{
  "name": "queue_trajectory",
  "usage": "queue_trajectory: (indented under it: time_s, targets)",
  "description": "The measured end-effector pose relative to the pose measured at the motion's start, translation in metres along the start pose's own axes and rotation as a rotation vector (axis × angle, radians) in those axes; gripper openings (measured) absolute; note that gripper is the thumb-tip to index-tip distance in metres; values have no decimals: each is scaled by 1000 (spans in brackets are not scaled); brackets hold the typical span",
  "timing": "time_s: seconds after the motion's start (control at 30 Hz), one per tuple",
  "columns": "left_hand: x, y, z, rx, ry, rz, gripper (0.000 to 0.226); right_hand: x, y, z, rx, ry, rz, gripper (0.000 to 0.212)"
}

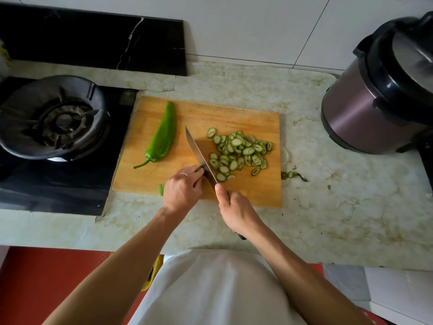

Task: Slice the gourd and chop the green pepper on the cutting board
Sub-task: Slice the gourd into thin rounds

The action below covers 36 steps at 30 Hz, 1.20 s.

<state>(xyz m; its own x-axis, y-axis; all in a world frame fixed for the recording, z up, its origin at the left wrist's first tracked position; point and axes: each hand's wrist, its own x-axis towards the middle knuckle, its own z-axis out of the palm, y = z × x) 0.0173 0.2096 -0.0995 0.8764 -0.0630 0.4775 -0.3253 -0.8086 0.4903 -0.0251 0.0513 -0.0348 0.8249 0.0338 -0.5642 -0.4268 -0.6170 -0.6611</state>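
Your right grip (236, 213) clenches the knife (200, 156); your left grip (184, 187) pins the gourd (199, 169) on the cutting board (234, 118). Slices (239, 153) lie right of the blade, the green pepper (161, 134) left.

board centre bare between pepper (161, 134) and slices (239, 153) | right blocked by cooker (375, 102) | left blocked by burner (54, 118)

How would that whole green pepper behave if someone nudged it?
The green pepper is long and curved, so it would likely pivot or rock rather than roll straight. Its glossy skin looks slippery. It is probably hollow and light for its size.
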Motion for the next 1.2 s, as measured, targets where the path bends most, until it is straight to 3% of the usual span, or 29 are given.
queue_trajectory:
  time_s: [0.17, 0.47, 0.93, 1.2]
  targets:
    - [-1, 0, -1, -2, -32, -44, 16, 12, -8, -1, 147, 26, 53, 64]
    - [-4, -2, -10, 44, -173, -77, 19, 1, -3, -16, 255, 35, 53, 61]
    - [-2, 0, -11, 2, -158, -108, 22, -16, -8, -13, 79, 17, -7, 72]
    - [-5, 0, -10, 51, -127, -45, 31, -4, -21, -12, 23, 11, -20, 65]
